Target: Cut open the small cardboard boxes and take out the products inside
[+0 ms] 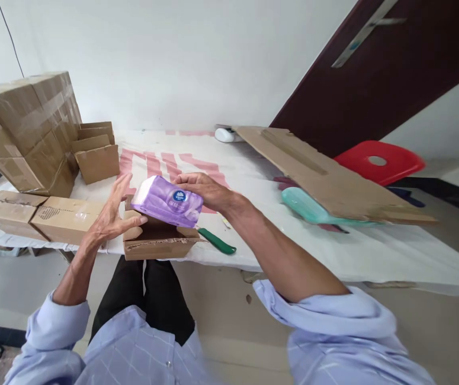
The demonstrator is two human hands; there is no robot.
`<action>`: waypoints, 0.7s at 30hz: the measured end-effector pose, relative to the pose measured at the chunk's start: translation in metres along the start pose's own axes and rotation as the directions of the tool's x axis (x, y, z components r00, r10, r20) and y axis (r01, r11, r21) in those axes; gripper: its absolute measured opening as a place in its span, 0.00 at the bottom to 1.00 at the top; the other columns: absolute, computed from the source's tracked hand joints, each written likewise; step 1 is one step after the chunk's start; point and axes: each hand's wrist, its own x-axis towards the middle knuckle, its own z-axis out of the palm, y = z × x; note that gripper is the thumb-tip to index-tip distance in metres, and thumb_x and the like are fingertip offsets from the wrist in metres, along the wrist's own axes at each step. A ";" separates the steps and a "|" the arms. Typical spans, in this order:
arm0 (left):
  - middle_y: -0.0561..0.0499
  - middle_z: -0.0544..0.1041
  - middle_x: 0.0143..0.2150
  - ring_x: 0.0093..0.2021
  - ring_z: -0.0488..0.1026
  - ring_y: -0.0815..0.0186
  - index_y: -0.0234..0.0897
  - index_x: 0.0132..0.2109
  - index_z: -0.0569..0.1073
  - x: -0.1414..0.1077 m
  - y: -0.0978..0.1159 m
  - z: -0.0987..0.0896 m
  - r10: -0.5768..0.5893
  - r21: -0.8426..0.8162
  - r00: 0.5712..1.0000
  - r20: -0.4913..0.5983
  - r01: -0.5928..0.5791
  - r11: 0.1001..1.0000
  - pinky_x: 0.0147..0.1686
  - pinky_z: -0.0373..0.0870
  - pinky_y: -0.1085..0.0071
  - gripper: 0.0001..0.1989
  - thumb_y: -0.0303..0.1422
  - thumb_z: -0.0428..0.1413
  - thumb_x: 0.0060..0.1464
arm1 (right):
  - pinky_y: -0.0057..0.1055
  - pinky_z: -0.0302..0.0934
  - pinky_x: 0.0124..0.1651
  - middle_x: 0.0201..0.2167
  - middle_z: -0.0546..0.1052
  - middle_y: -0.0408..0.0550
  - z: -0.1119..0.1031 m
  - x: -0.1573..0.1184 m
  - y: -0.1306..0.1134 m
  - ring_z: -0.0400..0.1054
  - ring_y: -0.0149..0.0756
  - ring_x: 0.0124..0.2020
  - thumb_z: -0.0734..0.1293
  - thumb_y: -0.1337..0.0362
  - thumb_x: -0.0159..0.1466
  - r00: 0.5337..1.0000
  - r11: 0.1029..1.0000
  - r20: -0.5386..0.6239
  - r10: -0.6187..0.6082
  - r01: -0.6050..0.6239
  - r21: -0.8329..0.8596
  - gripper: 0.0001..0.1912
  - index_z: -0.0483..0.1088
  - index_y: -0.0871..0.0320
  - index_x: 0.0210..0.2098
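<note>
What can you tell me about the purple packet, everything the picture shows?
The purple packet is a block in glossy, plastic-looking wrap, with a whitish end and a blue badge with white lettering. No tear shows. It is tilted, whitish end higher, above the open cardboard box; whether they touch is unclear. The right hand holds its upper edge near the other end; the open left hand is beside the whitish end.

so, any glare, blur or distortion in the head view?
All head view: soft, diffuse light; strong wide-angle look, door slanting hard; faint shine on stacked boxes; purple pack fairly sharp; shirt smeared near bottom centre.
</note>
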 end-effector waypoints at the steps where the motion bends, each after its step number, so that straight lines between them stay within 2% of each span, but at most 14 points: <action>1: 0.37 0.61 0.81 0.79 0.61 0.37 0.47 0.79 0.62 0.008 0.008 -0.001 0.014 -0.045 1.000 0.023 -0.013 0.999 0.74 0.67 0.41 0.56 0.61 0.72 0.52 | 0.32 0.64 0.33 0.31 0.80 0.46 0.006 0.002 -0.001 0.71 0.36 0.30 0.80 0.41 0.55 1.000 0.999 0.015 -0.007 0.007 0.040 0.26 0.77 0.57 0.36; 3: 0.38 0.75 0.70 0.69 0.73 0.39 0.43 0.73 0.71 0.021 0.022 -0.002 -0.012 -0.159 0.999 0.033 0.017 0.987 0.66 0.75 0.44 0.48 0.61 0.72 0.53 | 0.36 0.68 0.37 0.36 0.83 0.51 0.017 0.004 -0.003 0.76 0.43 0.35 0.77 0.34 0.57 0.998 0.995 -0.005 -0.057 0.058 0.083 0.32 0.79 0.57 0.41; 4: 0.39 0.79 0.64 0.64 0.77 0.41 0.41 0.69 0.73 0.027 0.026 -0.001 -0.040 -0.210 0.999 -0.001 0.039 0.977 0.62 0.79 0.47 0.45 0.61 0.71 0.54 | 0.39 0.70 0.39 0.40 0.84 0.54 0.022 0.006 -0.004 0.78 0.46 0.39 0.73 0.29 0.61 0.995 0.992 -0.036 -0.093 0.095 0.080 0.36 0.79 0.56 0.46; 6: 0.42 0.82 0.56 0.56 0.80 0.45 0.40 0.63 0.75 0.038 0.029 0.000 -0.111 -0.270 0.985 -0.131 0.072 0.960 0.54 0.82 0.52 0.39 0.60 0.70 0.56 | 0.43 0.73 0.44 0.48 0.84 0.57 0.027 0.009 -0.006 0.79 0.51 0.47 0.57 0.22 0.68 0.982 0.986 -0.104 -0.160 0.163 0.020 0.45 0.77 0.54 0.56; 8: 0.42 0.81 0.53 0.53 0.81 0.48 0.39 0.59 0.74 0.051 0.027 0.000 -0.172 -0.288 0.951 -0.256 0.095 0.953 0.51 0.82 0.55 0.37 0.60 0.70 0.56 | 0.46 0.74 0.47 0.53 0.83 0.58 0.029 0.016 -0.005 0.79 0.51 0.51 0.45 0.22 0.71 0.961 0.974 -0.154 -0.227 0.222 -0.050 0.50 0.72 0.51 0.66; 10: 0.42 0.80 0.53 0.51 0.81 0.50 0.39 0.58 0.73 0.064 0.021 -0.002 -0.205 -0.283 0.931 -0.302 0.118 0.952 0.48 0.83 0.56 0.36 0.62 0.69 0.56 | 0.46 0.75 0.48 0.54 0.83 0.57 0.029 0.027 -0.002 0.79 0.50 0.52 0.48 0.23 0.72 0.935 0.957 -0.206 -0.290 0.288 -0.037 0.48 0.67 0.50 0.70; 12: 0.41 0.78 0.54 0.51 0.80 0.51 0.41 0.58 0.73 0.076 0.013 -0.004 -0.224 -0.277 0.934 -0.279 0.145 0.950 0.44 0.84 0.56 0.36 0.64 0.64 0.59 | 0.45 0.75 0.50 0.53 0.84 0.55 0.029 0.041 0.003 0.79 0.49 0.51 0.59 0.26 0.71 0.915 0.934 -0.245 -0.321 0.349 0.080 0.44 0.67 0.50 0.70; 14: 0.42 0.77 0.55 0.53 0.79 0.52 0.41 0.58 0.74 0.085 0.003 -0.007 -0.248 -0.274 0.938 -0.241 0.180 0.945 0.43 0.85 0.57 0.34 0.66 0.59 0.63 | 0.43 0.76 0.51 0.53 0.84 0.54 0.027 0.057 0.010 0.79 0.46 0.50 0.66 0.30 0.71 0.921 0.911 -0.243 -0.305 0.356 0.209 0.40 0.69 0.51 0.67; 17: 0.42 0.76 0.53 0.54 0.78 0.52 0.40 0.54 0.75 0.092 -0.015 -0.008 -0.310 -0.268 0.929 -0.204 0.251 0.930 0.41 0.85 0.60 0.34 0.66 0.56 0.64 | 0.41 0.77 0.50 0.51 0.85 0.54 0.022 0.077 0.024 0.80 0.44 0.47 0.66 0.36 0.75 0.960 0.903 -0.193 -0.203 0.260 0.343 0.32 0.72 0.55 0.62; 21: 0.43 0.77 0.47 0.49 0.79 0.54 0.39 0.47 0.76 0.096 -0.042 -0.003 -0.402 -0.252 0.901 -0.166 0.355 0.900 0.39 0.83 0.62 0.30 0.64 0.56 0.65 | 0.38 0.79 0.45 0.45 0.86 0.53 0.018 0.093 0.045 0.81 0.42 0.41 0.61 0.46 0.81 0.985 0.897 -0.169 -0.032 0.103 0.430 0.23 0.73 0.57 0.59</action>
